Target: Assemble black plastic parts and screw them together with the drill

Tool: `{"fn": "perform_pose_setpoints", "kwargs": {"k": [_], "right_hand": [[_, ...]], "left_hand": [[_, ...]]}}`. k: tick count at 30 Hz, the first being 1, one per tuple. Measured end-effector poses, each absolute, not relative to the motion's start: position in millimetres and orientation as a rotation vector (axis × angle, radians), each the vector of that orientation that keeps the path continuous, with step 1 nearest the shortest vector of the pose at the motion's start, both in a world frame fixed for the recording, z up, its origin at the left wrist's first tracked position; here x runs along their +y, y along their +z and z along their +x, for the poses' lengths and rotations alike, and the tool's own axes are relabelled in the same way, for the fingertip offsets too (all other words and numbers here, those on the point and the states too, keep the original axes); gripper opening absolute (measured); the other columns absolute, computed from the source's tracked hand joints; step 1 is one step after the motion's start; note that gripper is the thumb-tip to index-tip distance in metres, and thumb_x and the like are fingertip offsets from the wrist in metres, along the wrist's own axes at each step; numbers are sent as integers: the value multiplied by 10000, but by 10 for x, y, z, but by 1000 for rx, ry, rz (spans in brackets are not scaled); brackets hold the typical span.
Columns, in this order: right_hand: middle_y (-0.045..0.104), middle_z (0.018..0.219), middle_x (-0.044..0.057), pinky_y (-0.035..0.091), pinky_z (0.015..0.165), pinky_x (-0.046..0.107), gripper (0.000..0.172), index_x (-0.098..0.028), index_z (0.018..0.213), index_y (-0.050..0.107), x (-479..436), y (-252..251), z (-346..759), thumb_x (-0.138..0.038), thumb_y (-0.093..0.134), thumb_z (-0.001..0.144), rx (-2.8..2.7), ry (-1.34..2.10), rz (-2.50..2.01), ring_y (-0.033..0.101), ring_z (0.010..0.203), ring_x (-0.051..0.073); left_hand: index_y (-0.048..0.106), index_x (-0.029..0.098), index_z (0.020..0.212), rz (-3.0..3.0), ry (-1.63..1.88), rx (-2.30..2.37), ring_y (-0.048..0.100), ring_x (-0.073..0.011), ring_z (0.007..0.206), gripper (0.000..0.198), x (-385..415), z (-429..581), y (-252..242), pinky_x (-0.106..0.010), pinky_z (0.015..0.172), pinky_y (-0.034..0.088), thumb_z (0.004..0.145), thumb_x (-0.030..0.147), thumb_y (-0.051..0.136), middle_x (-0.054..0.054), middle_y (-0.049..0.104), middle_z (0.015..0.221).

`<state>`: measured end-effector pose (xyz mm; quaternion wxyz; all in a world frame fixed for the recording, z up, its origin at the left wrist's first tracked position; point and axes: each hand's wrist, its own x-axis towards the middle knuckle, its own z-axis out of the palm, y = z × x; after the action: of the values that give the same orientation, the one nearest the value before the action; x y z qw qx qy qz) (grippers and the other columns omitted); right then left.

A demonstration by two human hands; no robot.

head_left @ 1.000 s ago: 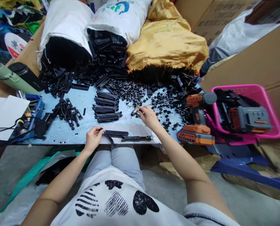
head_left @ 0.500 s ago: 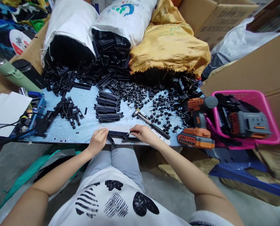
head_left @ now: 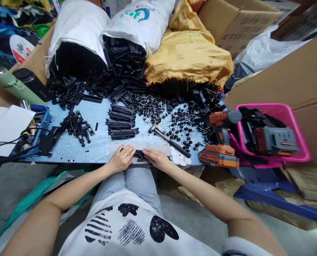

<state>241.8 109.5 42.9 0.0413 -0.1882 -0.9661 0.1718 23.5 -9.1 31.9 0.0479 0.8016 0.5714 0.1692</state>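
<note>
Blue tabletop (head_left: 94,148) | black strips (head_left: 123,133) | hammer (head_left: 171,142) | cordless drill (head_left: 220,149) | white discs (head_left: 181,160)

Held part (head_left: 138,153): black. Table (head_left: 94,113): light blue. Cordless drill (head_left: 221,137): orange and dark grey. Basket (head_left: 302,145): bright pink. Right-hand sack (head_left: 190,57): golden yellow. Flask (head_left: 17,87): pale green. Shirt (head_left: 133,220): white, black motifs, one striped, one hatched.

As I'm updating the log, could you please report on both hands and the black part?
Left hand and right hand closed on black part. Part at near edge of table. Hammer lying beyond right hand, unheld.
</note>
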Motion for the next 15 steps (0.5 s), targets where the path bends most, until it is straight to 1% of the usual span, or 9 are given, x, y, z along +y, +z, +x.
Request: {"fn": "perform_pose_setpoints", "kwargs": {"k": [1,2,3,5,7,8,10,13,15], "right_hand": [[571,1209,137,437,847,304,345,-180,1235,529,1099,346,2499,-300,342,972,-2930,489,-531,556,1057,190],[556,1228,145,435,845,325,377,-182,1254,516,1110,282,2569,-364,359,964,-2923,430,-527,547,1063,207],[572,1188,155,436,820,339,426,-170,1233,535,1127,241,2623,-442,381,944,-2934,357,-563,556,1026,225],[628,978,162,428,728,332,547,-121,1058,623,1169,241,2679,-585,385,891,-2965,218,-720,582,871,241],[606,743,130,392,634,299,641,-117,808,643,1194,364,2684,-659,310,873,-2972,187,-816,564,704,213],[577,669,111,370,599,287,674,-131,718,621,1188,470,2679,-674,254,876,-2969,232,-785,541,642,194],[541,608,85,344,568,278,713,-158,657,583,1124,744,2668,-676,150,885,-2960,441,-553,508,584,169],[510,567,57,352,569,286,716,-190,643,546,906,1164,2647,-649,60,898,-2850,904,-127,493,555,157],[496,546,44,361,560,290,663,-200,640,526,723,1333,2598,-606,85,923,-2692,1170,33,484,530,151]], "left_hand": [[480,148,1283,2470,461,1682,469,-281,1228,408,-27,286,319,-468,1015,339,916,309,406,-164,531,1299],[474,122,1282,2482,404,1647,504,-285,1180,427,41,326,322,-451,969,383,917,333,406,-182,541,1274],[480,97,1267,2482,353,1641,541,-290,1115,449,110,355,330,-434,909,422,917,368,404,-199,565,1225],[547,65,1162,2448,274,1687,594,-293,962,492,231,377,375,-409,790,465,916,453,373,-210,624,1061],[621,80,966,2393,262,1745,610,-281,837,554,286,366,474,-388,709,472,914,527,297,-191,646,881],[631,103,868,2372,288,1747,612,-270,789,593,272,356,547,-376,678,471,911,558,252,-175,642,810],[616,149,742,2353,425,1642,606,-239,701,668,152,347,729,-346,620,463,893,616,163,-137,622,700],[592,198,695,2238,778,1326,578,-193,598,743,-190,401,1044,-317,573,452,867,646,24,-87,580,595],[577,208,682,2076,977,1202,559,-175,557,735,-415,480,1228,-309,562,452,882,613,-2,-71,558,559]]}}
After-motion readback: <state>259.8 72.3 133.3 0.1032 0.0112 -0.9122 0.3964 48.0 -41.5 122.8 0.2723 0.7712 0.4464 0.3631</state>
